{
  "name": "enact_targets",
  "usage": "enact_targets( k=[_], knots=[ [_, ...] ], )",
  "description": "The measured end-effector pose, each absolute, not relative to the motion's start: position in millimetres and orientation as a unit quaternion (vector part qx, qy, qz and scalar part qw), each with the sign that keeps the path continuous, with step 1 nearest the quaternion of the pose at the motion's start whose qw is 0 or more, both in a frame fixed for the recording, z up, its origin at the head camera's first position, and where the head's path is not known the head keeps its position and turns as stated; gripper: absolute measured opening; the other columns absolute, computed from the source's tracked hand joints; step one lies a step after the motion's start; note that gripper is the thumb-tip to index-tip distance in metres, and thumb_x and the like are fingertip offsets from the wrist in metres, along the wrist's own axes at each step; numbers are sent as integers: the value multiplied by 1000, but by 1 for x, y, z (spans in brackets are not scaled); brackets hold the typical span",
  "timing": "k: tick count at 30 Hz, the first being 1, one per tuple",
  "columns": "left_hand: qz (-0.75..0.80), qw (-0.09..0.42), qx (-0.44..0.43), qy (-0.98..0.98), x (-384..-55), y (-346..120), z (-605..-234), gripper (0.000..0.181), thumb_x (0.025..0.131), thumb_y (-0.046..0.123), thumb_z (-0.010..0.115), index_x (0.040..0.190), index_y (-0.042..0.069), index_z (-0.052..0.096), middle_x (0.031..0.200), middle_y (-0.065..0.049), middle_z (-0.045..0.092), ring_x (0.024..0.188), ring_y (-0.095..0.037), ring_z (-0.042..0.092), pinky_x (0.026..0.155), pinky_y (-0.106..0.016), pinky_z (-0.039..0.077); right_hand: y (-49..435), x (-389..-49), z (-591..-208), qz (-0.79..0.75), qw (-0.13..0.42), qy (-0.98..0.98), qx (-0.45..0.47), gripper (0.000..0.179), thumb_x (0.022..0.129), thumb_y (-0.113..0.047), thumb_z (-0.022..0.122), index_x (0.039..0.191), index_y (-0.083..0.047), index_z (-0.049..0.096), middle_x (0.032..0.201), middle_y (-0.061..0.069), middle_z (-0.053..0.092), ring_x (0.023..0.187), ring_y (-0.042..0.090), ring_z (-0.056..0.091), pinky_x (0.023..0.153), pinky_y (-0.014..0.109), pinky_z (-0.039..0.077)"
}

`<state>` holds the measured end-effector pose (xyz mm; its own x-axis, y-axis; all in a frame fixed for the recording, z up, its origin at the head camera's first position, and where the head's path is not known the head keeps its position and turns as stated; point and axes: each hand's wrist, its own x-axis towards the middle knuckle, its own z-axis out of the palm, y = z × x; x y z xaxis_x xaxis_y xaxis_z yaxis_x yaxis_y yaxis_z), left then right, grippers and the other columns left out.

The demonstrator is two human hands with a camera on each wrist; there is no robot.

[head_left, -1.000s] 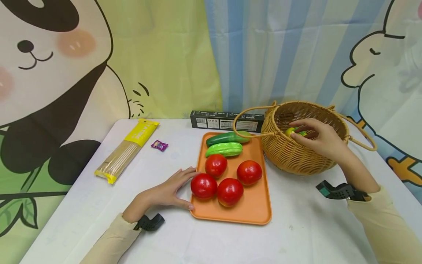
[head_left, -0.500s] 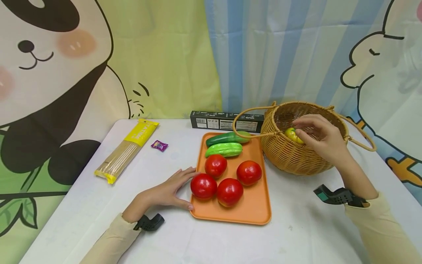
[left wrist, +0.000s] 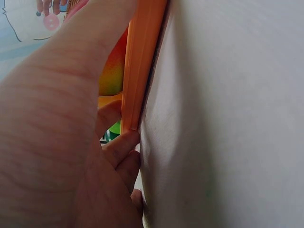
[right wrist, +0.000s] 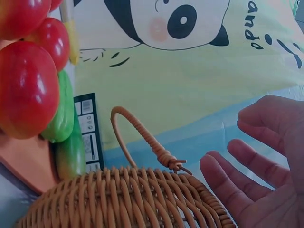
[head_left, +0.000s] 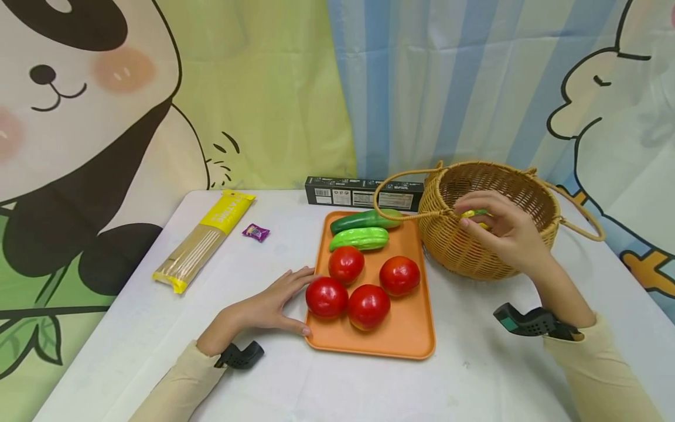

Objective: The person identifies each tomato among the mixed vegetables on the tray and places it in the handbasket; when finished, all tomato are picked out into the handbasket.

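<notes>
My left hand (head_left: pixel 266 306) lies at the left edge of an orange tray (head_left: pixel 408 340), thumb and fingers spread and touching its rim. On the tray are several red tomato-like pieces (head_left: pixel 369 307), a light green cucumber-like piece (head_left: pixel 359 238) and a dark green cucumber (head_left: pixel 355 221). Over the near rim of a wicker basket (head_left: pixel 464 252) hovers my right hand (head_left: pixel 506 231), fingers loosely bent and apart from the thumb. The right wrist view shows nothing between them. Through that gap, a yellow-green piece (head_left: pixel 477 215) shows inside the basket, mostly hidden, its kind unclear.
A black box (head_left: pixel 364 193) stands behind the tray. On the left lie a yellow pack of noodles (head_left: pixel 205 239) and a small purple wrapped sweet (head_left: pixel 256 232). The basket's looped handle (head_left: pixel 375 202) reaches over the tray's far right corner. Printed curtains hang behind the table.
My right hand lifts slightly off the yellow-green piece, which stays in the basket, then shifts toward the near rim and lower. The left hand and the tray stay still.
</notes>
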<state>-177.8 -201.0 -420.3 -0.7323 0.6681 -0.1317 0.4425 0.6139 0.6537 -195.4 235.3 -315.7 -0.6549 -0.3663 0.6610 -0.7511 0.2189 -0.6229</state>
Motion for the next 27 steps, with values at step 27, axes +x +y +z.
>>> enact_targets(
  k=[27],
  knots=[
    [307,187,313,879,-178,-201,-420,99,73,51,81,154,26,30,161,-3,19,150,-29,8,120,-56,4,201,-192,-338,418,118,-770,467,43,75,19,70,112,-4,67,114,12,62,106,12,58,85,19,53]
  ],
)
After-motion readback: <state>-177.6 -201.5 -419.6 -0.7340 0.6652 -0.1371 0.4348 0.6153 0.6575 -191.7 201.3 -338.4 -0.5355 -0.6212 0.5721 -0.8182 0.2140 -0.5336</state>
